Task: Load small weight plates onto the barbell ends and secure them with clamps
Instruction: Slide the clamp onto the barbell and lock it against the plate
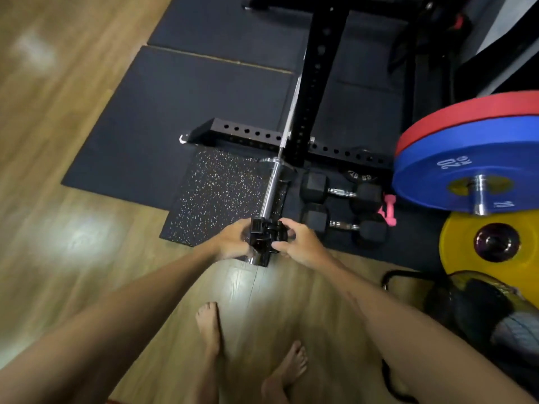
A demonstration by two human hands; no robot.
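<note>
A chrome barbell sleeve [272, 191] points toward me from the black rack. A black clamp [264, 237] sits around the near end of the sleeve. My left hand [233, 242] grips the clamp from the left side. My right hand [300, 243] holds it from the right, thumb and fingers on the clamp's lever part. The bare sleeve above the clamp shows no small plate. Whether the clamp's lever is locked is hidden by my fingers.
Black upright and drilled base of the rack [313, 91] stand behind the sleeve. Two black hex dumbbells [341, 193] and a pink one [388, 209] lie right of it. Blue [466, 158], red [466, 112] and yellow plates [458, 243] hang at right. My bare feet [210, 328] stand on wood floor.
</note>
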